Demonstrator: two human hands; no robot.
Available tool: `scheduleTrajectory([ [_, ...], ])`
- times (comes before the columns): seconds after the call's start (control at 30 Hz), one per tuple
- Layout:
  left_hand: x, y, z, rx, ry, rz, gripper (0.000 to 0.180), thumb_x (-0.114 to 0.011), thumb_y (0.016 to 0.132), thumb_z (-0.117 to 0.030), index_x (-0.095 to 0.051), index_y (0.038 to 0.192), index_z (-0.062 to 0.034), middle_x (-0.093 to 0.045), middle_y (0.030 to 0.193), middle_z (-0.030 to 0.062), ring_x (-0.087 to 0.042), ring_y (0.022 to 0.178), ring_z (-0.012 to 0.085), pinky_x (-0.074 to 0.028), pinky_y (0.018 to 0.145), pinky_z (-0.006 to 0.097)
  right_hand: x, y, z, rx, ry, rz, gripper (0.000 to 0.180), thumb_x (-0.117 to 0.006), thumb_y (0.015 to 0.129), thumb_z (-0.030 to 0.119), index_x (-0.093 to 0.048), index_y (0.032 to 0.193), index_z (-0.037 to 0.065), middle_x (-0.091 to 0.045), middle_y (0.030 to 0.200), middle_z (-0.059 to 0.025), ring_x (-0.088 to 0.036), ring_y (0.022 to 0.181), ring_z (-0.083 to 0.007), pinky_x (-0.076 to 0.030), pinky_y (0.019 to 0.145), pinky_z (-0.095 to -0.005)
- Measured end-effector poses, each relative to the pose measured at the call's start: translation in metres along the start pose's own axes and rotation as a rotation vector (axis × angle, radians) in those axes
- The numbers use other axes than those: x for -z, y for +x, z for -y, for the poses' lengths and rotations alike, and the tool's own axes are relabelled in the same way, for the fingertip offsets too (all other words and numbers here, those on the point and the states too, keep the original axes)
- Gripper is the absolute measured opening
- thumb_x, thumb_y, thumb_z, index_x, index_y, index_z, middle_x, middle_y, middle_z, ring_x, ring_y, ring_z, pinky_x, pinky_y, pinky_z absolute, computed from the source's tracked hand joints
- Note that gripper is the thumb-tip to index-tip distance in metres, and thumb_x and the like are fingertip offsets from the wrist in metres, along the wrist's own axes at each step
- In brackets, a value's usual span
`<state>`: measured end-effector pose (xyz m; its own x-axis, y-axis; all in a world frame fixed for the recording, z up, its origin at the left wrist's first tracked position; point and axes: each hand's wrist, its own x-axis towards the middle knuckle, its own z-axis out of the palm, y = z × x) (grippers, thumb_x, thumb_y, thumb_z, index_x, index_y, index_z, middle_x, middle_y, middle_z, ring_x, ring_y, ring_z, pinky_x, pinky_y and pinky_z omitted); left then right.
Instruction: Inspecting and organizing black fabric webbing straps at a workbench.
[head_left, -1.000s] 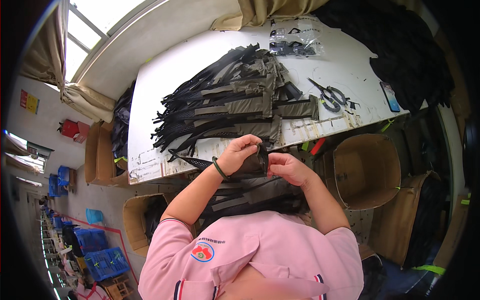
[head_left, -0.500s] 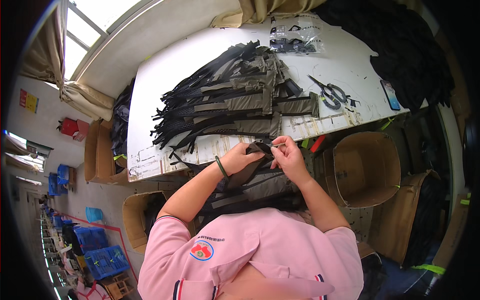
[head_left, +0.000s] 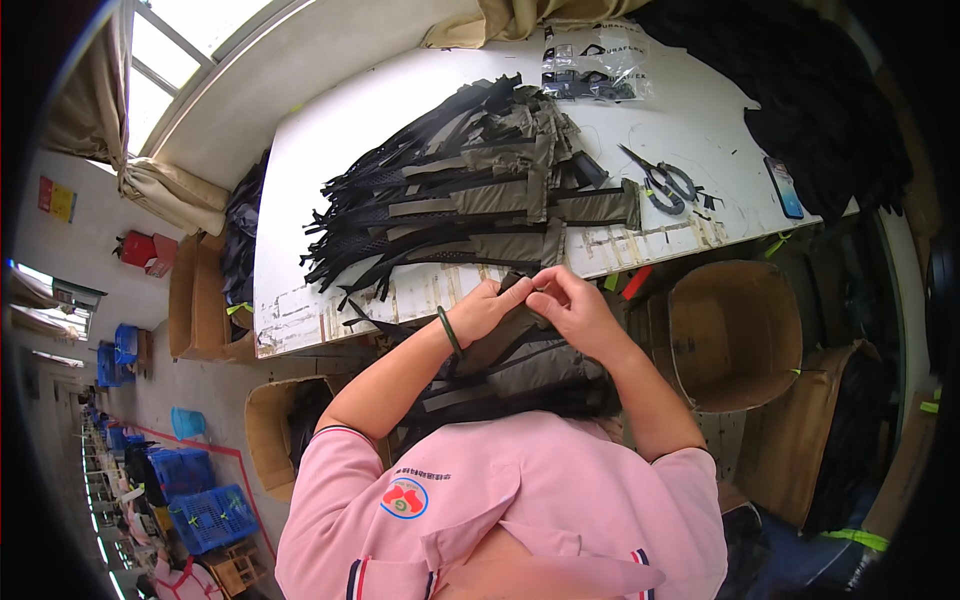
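Observation:
My left hand (head_left: 482, 312), with a green bangle (head_left: 449, 333) at its wrist, is closed on a grey and black fabric strap (head_left: 492, 346) at the table's near edge. Close against it, my right hand (head_left: 578, 312) pinches at the strap's end, fingertips nearly meeting the left thumb. What lies between those fingertips is hidden. More grey and black pieces (head_left: 520, 378) rest across my lap below. Just beyond my hands, a pile of similar straps (head_left: 450, 200) with mesh and loose webbing ends covers the table's middle.
On the white table (head_left: 310, 160) lie black-handled scissors (head_left: 665, 184), a phone (head_left: 784, 188) and a clear bag of black buckles (head_left: 595, 70). Dark fabric (head_left: 820, 110) heaps at the far right. Cardboard boxes (head_left: 735, 335) stand right and left (head_left: 265, 440) of me.
My hands have drawn closer together, the right fingers moving in toward the left thumb. The folded black strap end that showed between them is now mostly covered.

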<state>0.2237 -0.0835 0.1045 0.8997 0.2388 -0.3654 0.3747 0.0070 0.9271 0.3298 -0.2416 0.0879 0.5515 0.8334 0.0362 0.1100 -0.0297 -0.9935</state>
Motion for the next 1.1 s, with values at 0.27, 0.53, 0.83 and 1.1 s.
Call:
scheduleTrajectory([
  [0.27, 0.059, -0.046, 0.044, 0.072, 0.516, 0.603, 0.036, -0.070, 0.088, -0.033, -0.066, 0.093, 0.0025, -0.063, 0.074, 0.0051, -0.053, 0.068, 0.0094, -0.045, 0.061, 0.030, 0.037, -0.042, -0.017, 0.002, -0.302, -0.347, 0.016, -0.063, 0.091, 0.014, -0.051, 0.092, 0.002, -0.058, 0.067, -0.0167, -0.057, 0.058, -0.0328, -0.043, 0.054, -0.0367],
  [0.53, 0.050, -0.015, 0.045, -0.115, 1.129, 0.381, 0.038, -0.071, 0.080, -0.045, -0.065, 0.086, -0.0079, -0.063, 0.075, 0.0109, -0.063, 0.076, 0.0298, -0.049, 0.065, 0.040, 0.011, -0.108, -0.102, -0.243, -0.680, -0.107, 0.027, -0.063, 0.089, 0.029, -0.049, 0.095, 0.007, -0.065, 0.074, -0.0173, -0.063, 0.072, -0.0414, -0.048, 0.063, -0.0502],
  [0.83, 0.039, 0.107, 0.043, -0.360, 1.426, -0.358, 0.042, -0.080, 0.068, -0.036, -0.060, 0.097, -0.0120, -0.053, 0.096, 0.0081, -0.052, 0.097, 0.0279, -0.040, 0.079, 0.039, 0.037, -0.082, -0.058, -0.237, -0.730, -0.087, 0.036, -0.071, 0.083, 0.033, -0.051, 0.097, 0.007, -0.062, 0.080, -0.0109, -0.063, 0.072, -0.0307, -0.049, 0.064, -0.0412],
  [1.1, 0.040, 0.105, 0.035, -0.415, 1.223, -0.224, 0.038, -0.081, 0.068, -0.027, -0.053, 0.088, -0.0101, -0.059, 0.082, 0.0072, -0.058, 0.086, 0.0293, -0.043, 0.072, 0.041, 0.032, -0.007, -0.051, 0.207, -0.599, -0.455, 0.042, -0.074, 0.080, 0.027, -0.052, 0.107, 0.005, -0.058, 0.095, -0.0106, -0.060, 0.086, -0.0265, -0.048, 0.071, -0.0356],
])
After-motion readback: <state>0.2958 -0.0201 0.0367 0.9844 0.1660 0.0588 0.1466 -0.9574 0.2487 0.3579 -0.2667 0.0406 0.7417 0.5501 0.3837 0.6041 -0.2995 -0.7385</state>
